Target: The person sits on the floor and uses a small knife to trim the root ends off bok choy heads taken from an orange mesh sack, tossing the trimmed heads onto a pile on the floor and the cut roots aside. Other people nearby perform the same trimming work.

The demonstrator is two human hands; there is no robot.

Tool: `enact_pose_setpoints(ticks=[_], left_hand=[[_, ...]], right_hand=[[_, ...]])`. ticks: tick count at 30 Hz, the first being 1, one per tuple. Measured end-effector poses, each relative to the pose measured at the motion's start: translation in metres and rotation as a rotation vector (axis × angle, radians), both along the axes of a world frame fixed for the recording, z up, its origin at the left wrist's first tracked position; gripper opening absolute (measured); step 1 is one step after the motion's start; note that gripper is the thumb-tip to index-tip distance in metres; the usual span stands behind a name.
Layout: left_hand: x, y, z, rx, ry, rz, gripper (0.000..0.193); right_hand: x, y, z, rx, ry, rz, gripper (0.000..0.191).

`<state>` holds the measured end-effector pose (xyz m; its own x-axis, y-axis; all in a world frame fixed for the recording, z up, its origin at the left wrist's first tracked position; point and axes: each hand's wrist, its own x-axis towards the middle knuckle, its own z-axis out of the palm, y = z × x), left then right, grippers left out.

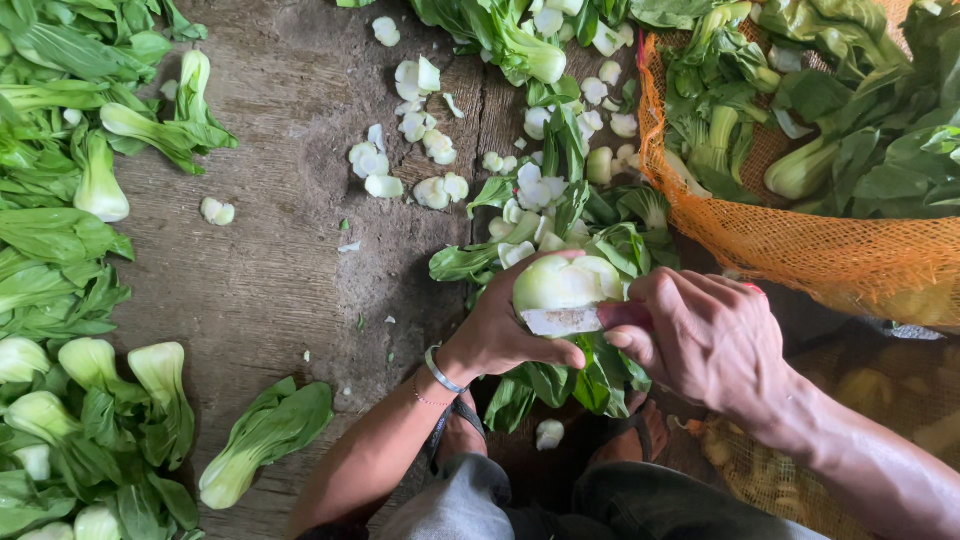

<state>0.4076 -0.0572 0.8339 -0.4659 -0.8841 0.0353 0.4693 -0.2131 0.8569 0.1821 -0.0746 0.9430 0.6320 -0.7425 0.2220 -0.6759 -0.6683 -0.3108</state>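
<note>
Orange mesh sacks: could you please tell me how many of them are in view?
1: the orange mesh sack lies at the upper right, open and full of bok choy, just beyond the right hand. Its far edge runs out of frame, so others may be hidden.

light: soft daylight, even | shadows: faint | focus: sharp | lower right: dim

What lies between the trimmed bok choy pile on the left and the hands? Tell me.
In the head view, mostly bare wooden floor, with one loose bok choy and small white scraps, separates the trimmed pile from the left hand.
</note>
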Motion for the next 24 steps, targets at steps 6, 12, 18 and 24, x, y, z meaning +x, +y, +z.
enact_pose_setpoints(ticks=[6, 12, 18, 24], left_hand=[[0.011, -0.004, 0.007, -0.419, -0.46, 0.167, 0.084], [0.017, -0.006, 0.011, -0.675, -0.541, 0.257, 0.083], [0.02, -0.001, 0.007, -0.575, -0.545, 0.252, 0.076], [0.02, 0.01, -0.014, -0.357, -0.441, 0.226, 0.076]], right_hand=[[0.001, -0.001, 0.002, 0.019, 0.111, 0.017, 0.046], [0.002, -0.001, 0.001, 0.06, 0.089, 0.049, 0.05], [0.004, -0.002, -0.007, 0.082, 0.121, 0.035, 0.049], [0.012, -0.001, -0.012, 0.124, 0.113, 0.03, 0.046]])
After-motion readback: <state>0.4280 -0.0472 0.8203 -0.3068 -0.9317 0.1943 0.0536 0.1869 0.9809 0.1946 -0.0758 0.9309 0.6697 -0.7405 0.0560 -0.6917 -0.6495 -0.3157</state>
